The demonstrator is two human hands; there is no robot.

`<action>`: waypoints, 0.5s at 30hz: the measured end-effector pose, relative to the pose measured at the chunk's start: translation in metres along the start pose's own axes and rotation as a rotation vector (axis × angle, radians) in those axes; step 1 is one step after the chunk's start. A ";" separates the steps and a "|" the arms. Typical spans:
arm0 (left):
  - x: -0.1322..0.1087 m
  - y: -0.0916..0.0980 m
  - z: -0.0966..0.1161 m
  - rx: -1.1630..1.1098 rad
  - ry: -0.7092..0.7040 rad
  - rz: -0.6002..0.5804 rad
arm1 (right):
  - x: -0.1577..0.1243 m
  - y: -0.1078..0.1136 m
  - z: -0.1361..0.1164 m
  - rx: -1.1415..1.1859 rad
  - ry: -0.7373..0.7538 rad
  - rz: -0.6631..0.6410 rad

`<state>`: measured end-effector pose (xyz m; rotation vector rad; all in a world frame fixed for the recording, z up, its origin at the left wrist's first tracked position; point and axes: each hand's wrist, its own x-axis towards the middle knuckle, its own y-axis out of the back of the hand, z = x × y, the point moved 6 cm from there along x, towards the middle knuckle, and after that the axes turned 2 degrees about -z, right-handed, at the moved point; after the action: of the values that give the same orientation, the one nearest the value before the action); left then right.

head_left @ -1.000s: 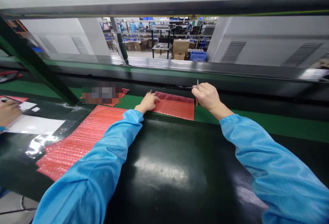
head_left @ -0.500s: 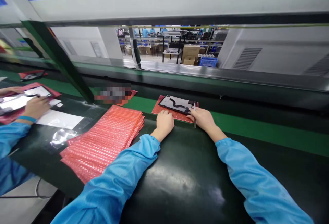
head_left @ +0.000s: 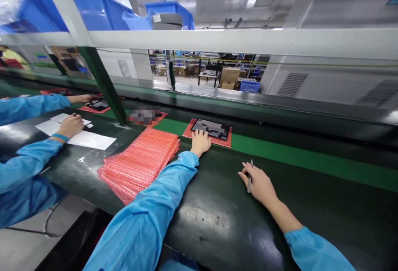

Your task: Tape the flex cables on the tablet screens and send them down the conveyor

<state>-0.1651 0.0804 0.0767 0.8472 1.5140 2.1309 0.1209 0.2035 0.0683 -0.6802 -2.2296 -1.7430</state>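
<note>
Left hand (head_left: 200, 142): fingers loosely bent, tips laid on the near edge of 1 red bubble sheet (head_left: 222, 142), clasping nothing; 1 dark flat part (head_left: 211, 129) lay on that sheet just beyond the fingertips, long axis running left to right. Right hand (head_left: 259, 185): fingers stretched flat on the black bench (head_left: 217, 221), 1 slim metal tool (head_left: 249, 176) held between them and pointing away, well apart from the part, so the left hand was nearer. Alongside: 1 stack of red bubble sheets (head_left: 141, 161) left of the left arm, a co-worker's 2 hands (head_left: 70, 126) at far left
</note>
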 end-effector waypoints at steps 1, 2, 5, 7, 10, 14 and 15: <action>-0.003 0.002 0.000 0.001 0.009 0.012 | -0.007 0.001 -0.004 0.006 0.004 -0.009; -0.006 0.004 0.001 -0.001 0.022 0.025 | -0.012 0.003 -0.008 0.009 0.002 -0.015; -0.013 0.011 0.003 -0.025 0.073 0.065 | -0.015 0.007 -0.014 0.007 -0.030 -0.047; -0.016 0.020 0.005 -0.049 0.101 0.091 | -0.012 0.009 -0.015 -0.005 -0.065 -0.066; -0.027 0.041 0.010 -0.079 0.085 0.118 | -0.012 0.011 -0.017 -0.059 -0.089 -0.071; -0.066 0.054 0.024 -0.094 -0.013 0.073 | -0.019 0.006 -0.015 -0.128 -0.078 -0.030; -0.076 0.050 0.029 -0.102 -0.038 0.055 | -0.020 0.003 -0.018 -0.111 -0.022 -0.006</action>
<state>-0.0878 0.0367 0.1118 0.8976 1.3659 2.1977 0.1378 0.1828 0.0665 -0.7208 -2.1639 -1.8826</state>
